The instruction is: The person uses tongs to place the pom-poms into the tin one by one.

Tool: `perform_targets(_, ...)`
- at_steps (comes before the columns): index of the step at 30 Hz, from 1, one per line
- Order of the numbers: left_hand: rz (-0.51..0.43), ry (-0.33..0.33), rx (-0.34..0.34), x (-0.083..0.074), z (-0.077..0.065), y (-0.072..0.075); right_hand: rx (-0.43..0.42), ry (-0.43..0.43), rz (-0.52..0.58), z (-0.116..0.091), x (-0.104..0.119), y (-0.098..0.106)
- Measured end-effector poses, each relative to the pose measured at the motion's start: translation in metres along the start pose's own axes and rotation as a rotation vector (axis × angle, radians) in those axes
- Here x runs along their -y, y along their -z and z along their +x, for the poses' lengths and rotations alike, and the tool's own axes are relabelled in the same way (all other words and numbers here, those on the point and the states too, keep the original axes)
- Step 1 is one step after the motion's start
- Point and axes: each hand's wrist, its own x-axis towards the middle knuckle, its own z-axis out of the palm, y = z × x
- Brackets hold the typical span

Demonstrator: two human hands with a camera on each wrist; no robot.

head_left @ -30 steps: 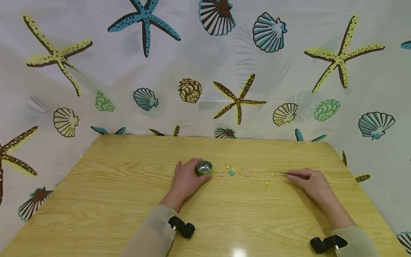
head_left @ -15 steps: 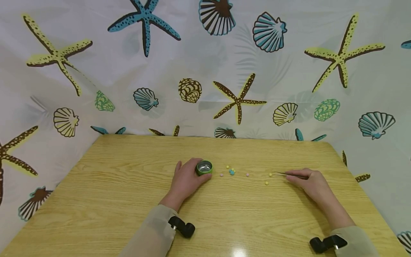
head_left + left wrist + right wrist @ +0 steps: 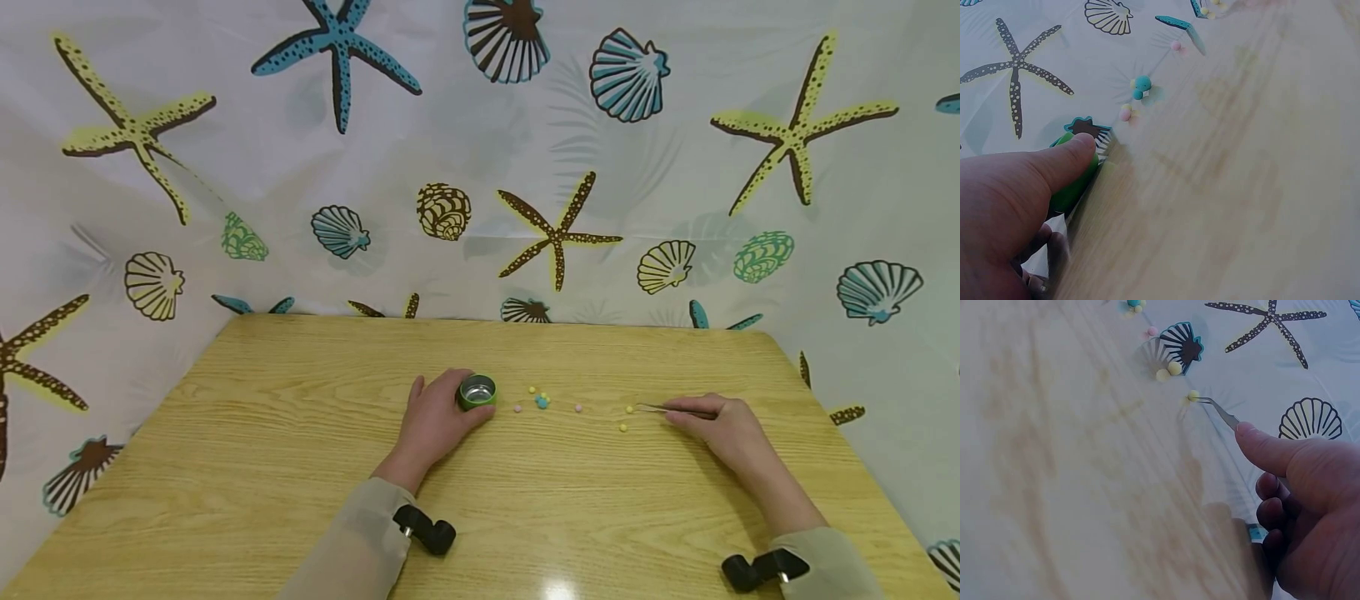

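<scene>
Tabletop (image 3: 555,500), beads (image 3: 542,402) between hands (image 3: 438,422) (image 3: 723,425)

Here's the wooden table (image 3: 517,508), its grain running sideways beneath the left hand (image 3: 441,421) and the right hand (image 3: 726,425), bright glare (image 3: 558,591) on its near side between them. Beyond both, up goes a printed white cloth (image 3: 487,150)! Past the left hand, a blue starfish (image 3: 340,37), and farther left a yellow starfish (image 3: 135,133). Between the hands, a brown starfish (image 3: 557,237). Beyond the right hand, a second yellow starfish (image 3: 796,140), then farther right, a blue shell (image 3: 878,292)!
</scene>
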Motion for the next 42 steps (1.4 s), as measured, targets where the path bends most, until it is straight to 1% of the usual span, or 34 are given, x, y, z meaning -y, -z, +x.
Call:
perform_targets(5,0.004,0.001,0.002,0.0,0.0,0.0,0.0,0.007,-0.027,0.001,0.002,0.0)
perform_targets(15,0.004,0.001,-0.002,0.0,0.001,0.001,0.005,0.004,-0.024,0.001,0.003,-0.002)
perform_targets(22,0.003,-0.001,-0.003,0.001,0.001,0.0,0.001,-0.02,0.001,0.001,0.003,-0.003)
perform_targets(31,0.009,-0.004,-0.007,0.0,0.0,-0.001,-0.002,-0.059,0.062,0.0,0.003,-0.002)
perform_targets(35,0.01,-0.011,-0.005,-0.001,0.0,-0.001,-0.011,-0.08,0.065,0.001,0.004,-0.002)
perform_targets(38,0.021,-0.021,-0.006,-0.001,0.0,-0.001,-0.024,-0.08,0.065,0.002,0.007,-0.002)
perform_targets(42,0.033,-0.027,-0.001,-0.001,0.0,-0.001,-0.034,-0.058,0.076,0.002,0.017,-0.002)
